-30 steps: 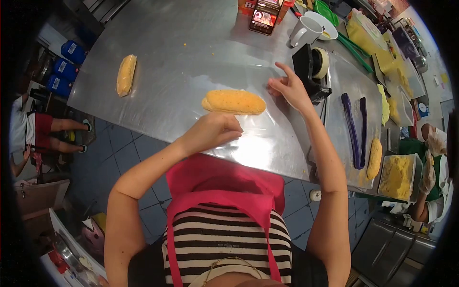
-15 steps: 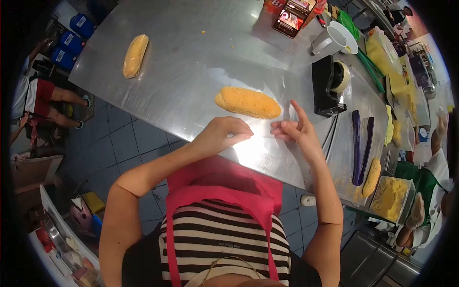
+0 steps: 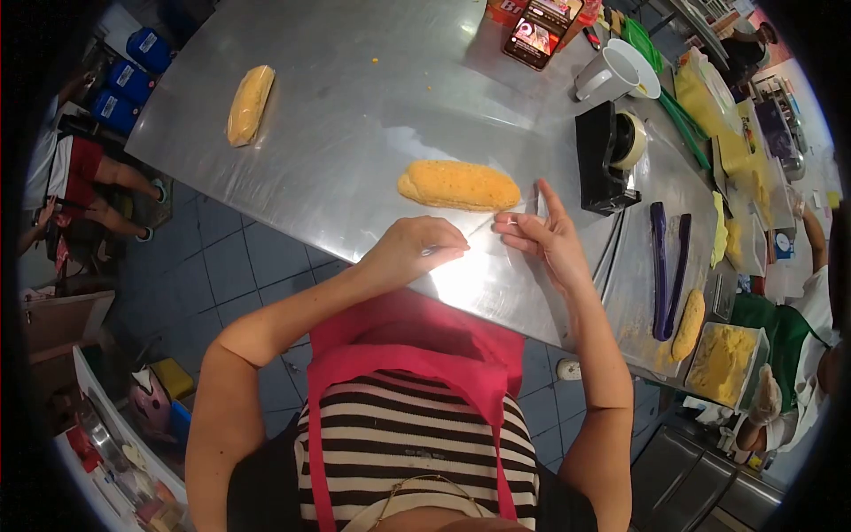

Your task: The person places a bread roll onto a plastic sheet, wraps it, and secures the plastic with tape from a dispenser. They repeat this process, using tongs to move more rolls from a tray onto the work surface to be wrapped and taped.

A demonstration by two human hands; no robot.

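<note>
A long crumb-coated bread roll lies on what looks like thin clear film on the steel table. My left hand is just below the roll, its thumb and fingers pinched together near the film; what they hold is too small to make out. Below the roll's right end is my right hand, palm partly up, index finger stretched out and the other fingers apart from it, close to the film. A second roll, wrapped in clear plastic, lies at the upper left.
A tape dispenser, a white mug and a phone stand beyond my right hand. Two purple strips, another roll and a crumb tub are at the right, near a co-worker's gloved hand.
My right hand's thumb and lower fingers have shifted slightly left, towards the film below the roll. My left hand has barely moved. The co-worker at the right has moved their arms.
</note>
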